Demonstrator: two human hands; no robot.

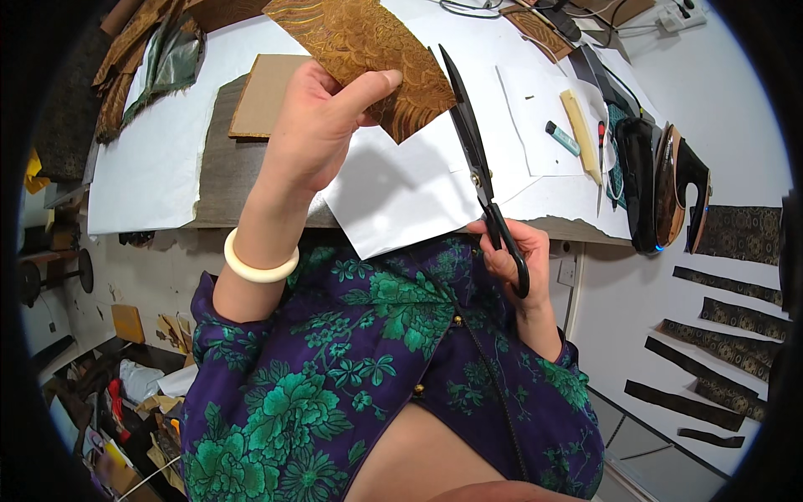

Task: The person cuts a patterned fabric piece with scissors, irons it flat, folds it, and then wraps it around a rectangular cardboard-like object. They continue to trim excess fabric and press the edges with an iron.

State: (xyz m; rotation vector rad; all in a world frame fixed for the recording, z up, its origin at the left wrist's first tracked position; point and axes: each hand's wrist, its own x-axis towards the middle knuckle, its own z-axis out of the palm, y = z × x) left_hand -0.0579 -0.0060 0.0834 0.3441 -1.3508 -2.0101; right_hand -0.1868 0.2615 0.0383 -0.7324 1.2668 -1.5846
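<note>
In the head view, a gold-brown patterned piece (360,42) is held up at twelve o'clock above the surface (222,180), its near part pinched by the left hand (322,117) at eleven o'clock, while black scissors (471,146) are gripped around the handles by the right hand (527,247) at three o'clock. The piece seems light and fairly stiff, best held flat near an edge; the heavier scissors, by the loops.

A grey-brown wooden table (219,180) is bearing white paper (138,197) with 1 torn edge. A brown board (263,88) is lying near bare wood. Cloth scraps (171,67) are resting far left. Rightward, 1 green tube (562,138) and 1 cream bar (579,130) are lying on paper; an iron (669,201) seems to be standing at the right end.
</note>
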